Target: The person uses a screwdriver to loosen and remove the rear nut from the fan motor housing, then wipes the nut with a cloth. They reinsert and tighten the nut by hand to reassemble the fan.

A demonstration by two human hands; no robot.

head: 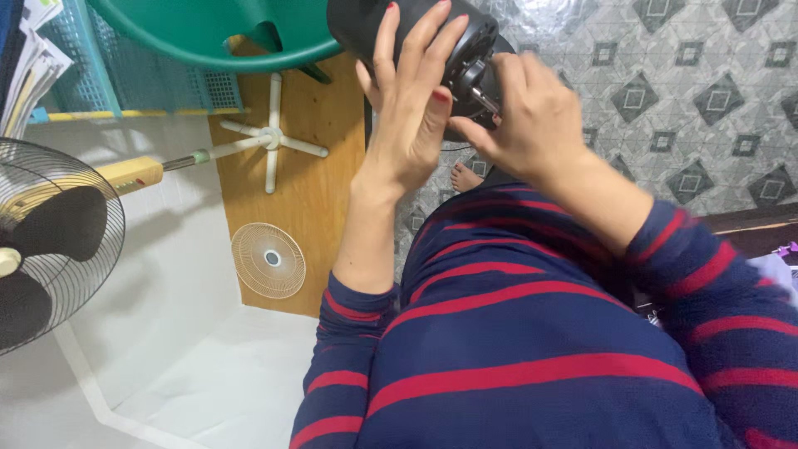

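A black fan motor housing [357, 25] is held up in front of me at the top centre of the head view. My left hand [409, 108] wraps around its side, fingers spread over the black casing. My right hand [528, 116] pinches the small metal shaft [485, 100] that sticks out of the housing's front. Both arms wear navy sleeves with red stripes.
A standing fan with a black blade and wire guard [50, 241] lies at the left on the white floor. A white cross-shaped fan base [270, 137] and a round beige grille [268, 259] rest on a wooden board [324, 183]. A green chair [208, 33] and blue basket [125, 75] stand behind.
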